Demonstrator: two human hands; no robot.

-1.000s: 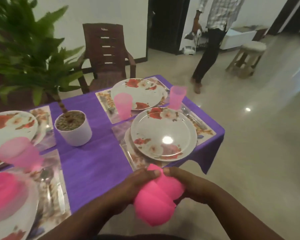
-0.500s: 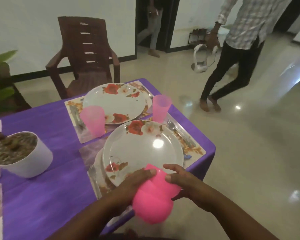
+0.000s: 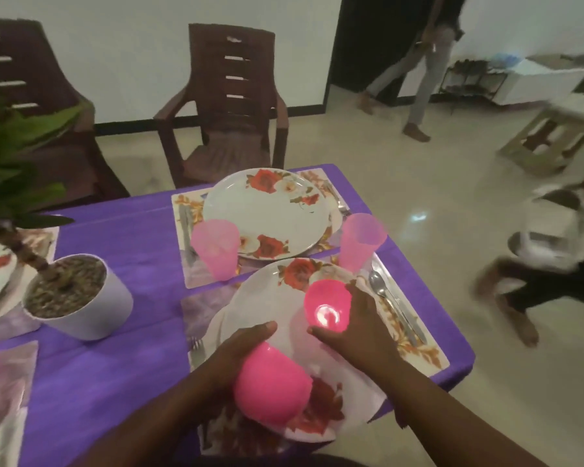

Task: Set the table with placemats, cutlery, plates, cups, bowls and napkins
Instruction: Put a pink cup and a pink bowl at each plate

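Over the near plate (image 3: 267, 305), bowls now apart, one per hand.

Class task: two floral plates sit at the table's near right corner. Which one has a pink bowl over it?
The nearer plate: the hands hold two pink bowls above it; the farther plate is bare.

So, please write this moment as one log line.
left hand: holds bowl | right hand: holds second bowl over near plate | far plate: no bowl

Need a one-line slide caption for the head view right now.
Each hand holds a pink bowl over the near plate: right hand grips the upright bowl, left hand the tipped bowl.
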